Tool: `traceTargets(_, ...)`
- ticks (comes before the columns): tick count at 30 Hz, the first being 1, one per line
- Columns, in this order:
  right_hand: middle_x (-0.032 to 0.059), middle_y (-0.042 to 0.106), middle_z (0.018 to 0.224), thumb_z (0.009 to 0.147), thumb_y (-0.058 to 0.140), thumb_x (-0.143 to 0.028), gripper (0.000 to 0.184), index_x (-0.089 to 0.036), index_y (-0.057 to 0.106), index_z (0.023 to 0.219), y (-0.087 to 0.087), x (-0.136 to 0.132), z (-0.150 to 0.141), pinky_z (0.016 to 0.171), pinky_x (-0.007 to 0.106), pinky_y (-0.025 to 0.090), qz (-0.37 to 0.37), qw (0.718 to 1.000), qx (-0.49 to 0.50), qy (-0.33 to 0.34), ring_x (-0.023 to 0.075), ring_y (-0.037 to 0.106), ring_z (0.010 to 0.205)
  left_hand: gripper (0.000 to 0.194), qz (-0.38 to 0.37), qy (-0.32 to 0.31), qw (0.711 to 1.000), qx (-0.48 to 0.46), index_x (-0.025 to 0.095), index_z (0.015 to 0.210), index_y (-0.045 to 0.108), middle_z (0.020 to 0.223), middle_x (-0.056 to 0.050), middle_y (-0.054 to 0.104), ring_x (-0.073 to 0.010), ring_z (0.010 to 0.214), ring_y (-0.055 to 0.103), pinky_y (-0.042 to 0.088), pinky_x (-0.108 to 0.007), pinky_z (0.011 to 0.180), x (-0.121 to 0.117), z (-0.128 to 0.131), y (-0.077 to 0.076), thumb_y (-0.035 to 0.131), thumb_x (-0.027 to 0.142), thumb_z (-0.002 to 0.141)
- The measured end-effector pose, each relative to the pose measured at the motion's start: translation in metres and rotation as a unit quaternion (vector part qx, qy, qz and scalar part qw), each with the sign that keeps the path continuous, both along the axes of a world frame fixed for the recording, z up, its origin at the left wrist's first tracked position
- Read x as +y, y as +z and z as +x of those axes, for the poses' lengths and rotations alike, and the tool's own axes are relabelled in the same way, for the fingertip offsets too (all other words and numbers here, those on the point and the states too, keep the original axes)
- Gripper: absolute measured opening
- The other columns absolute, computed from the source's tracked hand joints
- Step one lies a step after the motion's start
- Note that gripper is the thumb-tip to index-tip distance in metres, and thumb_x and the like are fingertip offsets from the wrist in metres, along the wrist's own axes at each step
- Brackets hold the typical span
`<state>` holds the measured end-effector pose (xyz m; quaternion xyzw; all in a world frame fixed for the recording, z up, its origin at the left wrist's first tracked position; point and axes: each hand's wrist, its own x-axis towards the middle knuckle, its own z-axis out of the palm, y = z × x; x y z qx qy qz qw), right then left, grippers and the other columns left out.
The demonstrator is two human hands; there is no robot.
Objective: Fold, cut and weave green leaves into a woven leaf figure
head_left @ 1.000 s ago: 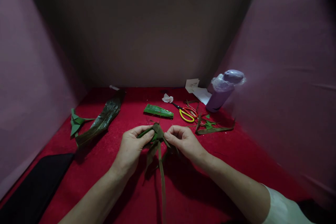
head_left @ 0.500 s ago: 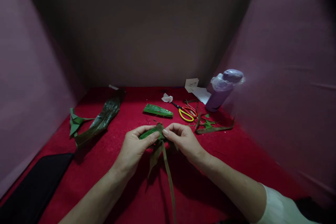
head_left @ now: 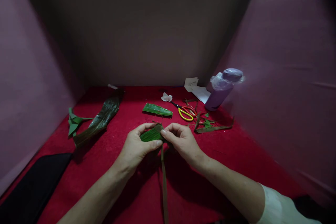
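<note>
Between my two hands is a folded green leaf (head_left: 151, 135), held above the red cloth. My left hand (head_left: 136, 146) grips its left part, thumb along the lower edge and fingers behind. My right hand (head_left: 181, 140) pinches its right end between thumb and forefinger. A long, narrow brownish leaf strip (head_left: 164, 189) hangs from the folded piece toward me. Thin reddish threads show at its top. The fingers behind the leaf are partly hidden.
Beyond my hands lie a cut green leaf piece (head_left: 157, 109), scissors (head_left: 186, 113) and crumpled white tissue (head_left: 166, 97). Leaf scraps (head_left: 208, 124) and a purple cup-like container (head_left: 219, 96) are right. A long dark leaf (head_left: 101, 120), folded leaf figure (head_left: 74, 121) and black flat object (head_left: 39, 182) are left.
The folded leaf has turned in my hands, so a broad green face now shows. The leaf ends that hung below it are out of sight, except the long strip. My left thumb has shifted down.
</note>
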<state>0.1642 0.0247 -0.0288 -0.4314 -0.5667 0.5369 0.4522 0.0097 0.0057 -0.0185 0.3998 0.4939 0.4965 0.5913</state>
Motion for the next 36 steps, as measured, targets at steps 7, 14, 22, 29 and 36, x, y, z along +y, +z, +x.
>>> traceTargets(7,-0.0021,0.051,0.057,0.074,0.065,-0.042,0.029,-0.014,0.058,0.068,0.0002,0.0012,0.0016,0.046,0.02,0.03,-0.009,1.0,0.005,-0.009,0.0077,0.039,0.05,0.055,0.002,-0.05,0.997,-0.059,0.018,0.107,0.058,0.091,-0.006,0.07,-0.0161,0.075,0.066,0.051,-0.027,0.071,-0.0006,-0.0053,0.001,0.08,0.018,0.057)
traceTargets(14,-0.0037,0.049,0.055,0.075,0.064,-0.04,0.027,-0.014,0.057,0.068,0.0029,-0.0024,0.0,0.047,0.02,0.03,0.01,1.0,-0.001,-0.009,0.0072,0.039,0.049,0.057,0.0,-0.028,0.999,-0.025,0.019,0.105,0.059,0.084,-0.003,0.07,-0.0156,0.065,0.065,0.051,-0.026,0.062,0.0007,-0.0031,0.0004,0.082,0.018,0.052)
traceTargets(22,-0.0034,0.048,0.055,0.075,0.064,-0.039,0.027,-0.014,0.056,0.067,0.0009,-0.0007,-0.0006,0.048,0.021,0.031,0.015,1.0,-0.002,-0.008,0.0077,0.039,0.05,0.041,0.004,-0.025,1.0,0.007,0.017,0.092,0.061,0.074,0.001,0.066,-0.01,0.06,0.06,0.047,-0.02,0.059,-0.0008,-0.0005,-0.0003,0.08,0.019,0.056)
traceTargets(29,-0.0037,0.048,0.054,0.074,0.064,-0.043,0.029,-0.016,0.055,0.067,0.0048,-0.0014,0.0002,0.045,0.021,0.027,-0.011,1.0,0.003,-0.019,0.0074,0.035,0.047,0.034,0.033,-0.036,0.999,-0.01,0.017,0.097,0.062,0.092,-0.006,0.069,-0.0162,0.078,0.064,0.05,-0.028,0.071,-0.001,-0.0072,0.0009,0.074,0.028,0.068)
traceTargets(36,-0.004,0.042,0.057,0.079,0.059,-0.043,0.032,-0.015,0.052,0.065,0.0014,0.0008,0.0006,0.049,0.021,0.029,0.02,1.0,0.02,0.003,0.0074,0.036,0.052,0.035,0.037,0.008,0.999,-0.011,0.016,0.093,0.062,0.083,-0.003,0.07,-0.0142,0.071,0.064,0.05,-0.025,0.066,0.0012,-0.0077,-0.0013,0.078,0.023,0.063)
